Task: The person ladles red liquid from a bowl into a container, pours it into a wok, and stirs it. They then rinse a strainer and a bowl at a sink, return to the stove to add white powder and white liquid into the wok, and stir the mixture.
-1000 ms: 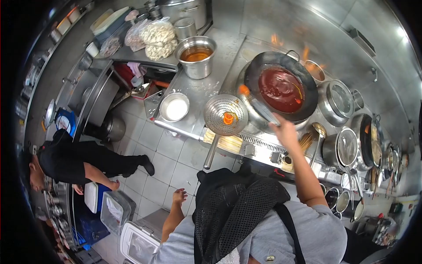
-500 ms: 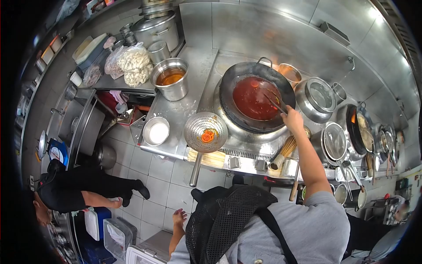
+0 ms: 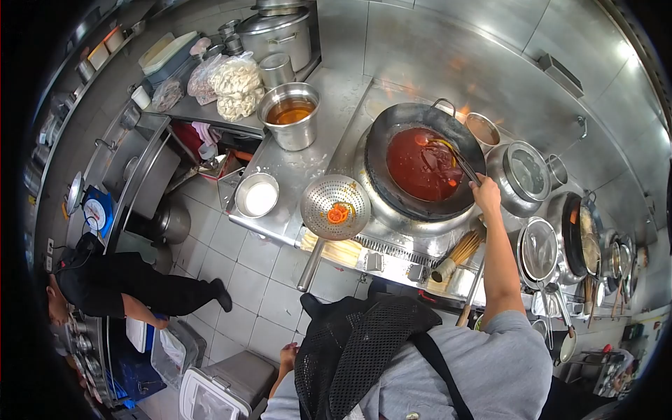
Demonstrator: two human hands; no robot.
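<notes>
My right hand (image 3: 487,195) grips a pair of dark metal tongs (image 3: 465,168) over the wok. Their tips reach into dark red liquid (image 3: 414,168), beside some orange-yellow pieces that I cannot identify. The black wok (image 3: 387,126) sits on a round steel burner ring. My left hand (image 3: 288,355) hangs low at my side, partly hidden, its fingers loosely apart and nothing seen in them. A perforated strainer ladle (image 3: 318,203) lies on the counter's front edge, holding orange slices (image 3: 338,213), its handle sticking out toward me.
Left of the wok stand a steel pot of amber liquid (image 3: 311,126) and a bowl of white stuff (image 3: 257,195). A bamboo brush (image 3: 462,253) and mesh strainers (image 3: 540,248) are at the right. Flames show behind the wok. A co-worker (image 3: 140,283) bends over at the left.
The tongs have shifted within the wok, and orange-yellow pieces now show at their tips. My left hand has dropped slightly. The co-worker's arm has moved toward the bins. The whole view has shifted slightly.
</notes>
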